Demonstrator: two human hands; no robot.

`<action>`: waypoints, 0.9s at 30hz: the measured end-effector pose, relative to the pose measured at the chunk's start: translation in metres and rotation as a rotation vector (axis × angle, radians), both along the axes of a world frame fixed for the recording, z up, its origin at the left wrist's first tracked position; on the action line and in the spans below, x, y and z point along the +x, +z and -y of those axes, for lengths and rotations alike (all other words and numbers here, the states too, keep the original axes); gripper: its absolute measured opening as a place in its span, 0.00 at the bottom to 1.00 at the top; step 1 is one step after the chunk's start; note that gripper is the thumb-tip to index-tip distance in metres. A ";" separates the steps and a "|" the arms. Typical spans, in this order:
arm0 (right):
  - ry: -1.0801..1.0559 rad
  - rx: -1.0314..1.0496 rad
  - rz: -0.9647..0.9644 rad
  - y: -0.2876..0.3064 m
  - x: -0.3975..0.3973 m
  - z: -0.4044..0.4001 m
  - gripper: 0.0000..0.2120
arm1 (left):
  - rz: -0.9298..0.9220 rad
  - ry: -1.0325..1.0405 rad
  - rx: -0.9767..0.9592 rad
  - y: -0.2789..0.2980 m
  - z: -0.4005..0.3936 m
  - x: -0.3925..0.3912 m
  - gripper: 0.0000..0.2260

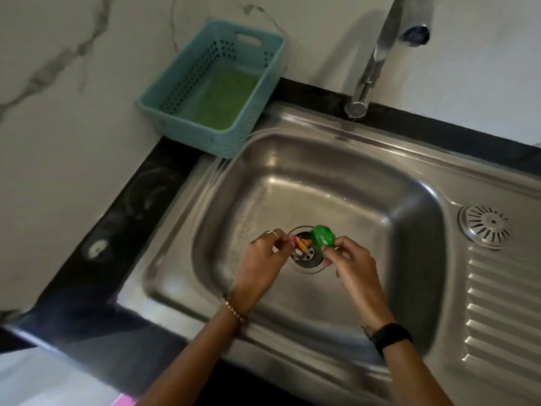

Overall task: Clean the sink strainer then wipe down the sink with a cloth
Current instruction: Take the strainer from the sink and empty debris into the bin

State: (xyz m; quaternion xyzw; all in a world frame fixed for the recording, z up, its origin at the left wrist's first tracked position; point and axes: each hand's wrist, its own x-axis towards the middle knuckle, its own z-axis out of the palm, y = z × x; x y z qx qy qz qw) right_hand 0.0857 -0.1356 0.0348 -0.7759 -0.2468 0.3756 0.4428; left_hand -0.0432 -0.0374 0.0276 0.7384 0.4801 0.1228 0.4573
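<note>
Both my hands are low in the steel sink (366,197), over the drain (307,259). My left hand (263,262) pinches a small pink and yellow scrap (298,243) at the drain's left rim. A crumpled green wrapper (322,235) is pinched in my right hand (352,259), just above the drain's right side. The round metal strainer (486,225) lies on the drainboard at the right, outside the basin. A green cloth (219,98) lies flat in the teal basket (164,98) at the back left.
The tap (377,54) rises behind the sink with its spout over the basin. A black counter (117,230) borders the sink at left and front. The ribbed drainboard (503,317) fills the right. A marble wall stands behind.
</note>
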 end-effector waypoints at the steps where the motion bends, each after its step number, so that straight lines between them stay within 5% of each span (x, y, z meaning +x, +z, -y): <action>1: 0.012 0.047 -0.030 0.012 -0.014 0.001 0.05 | 0.059 0.059 -0.023 0.012 0.007 -0.017 0.04; 7: 0.336 0.201 -0.100 0.056 -0.148 0.019 0.04 | 0.358 0.484 -0.130 0.058 0.066 -0.158 0.10; 16: 0.880 0.102 0.029 0.015 -0.375 0.045 0.07 | 0.239 0.951 -0.080 0.034 0.174 -0.394 0.09; 21: 1.108 0.022 0.399 -0.079 -0.459 0.055 0.04 | 0.090 1.109 -0.229 -0.061 0.228 -0.478 0.09; 27: 1.345 -0.233 0.413 -0.262 -0.519 0.063 0.10 | 0.068 1.258 -0.516 -0.254 0.250 -0.519 0.08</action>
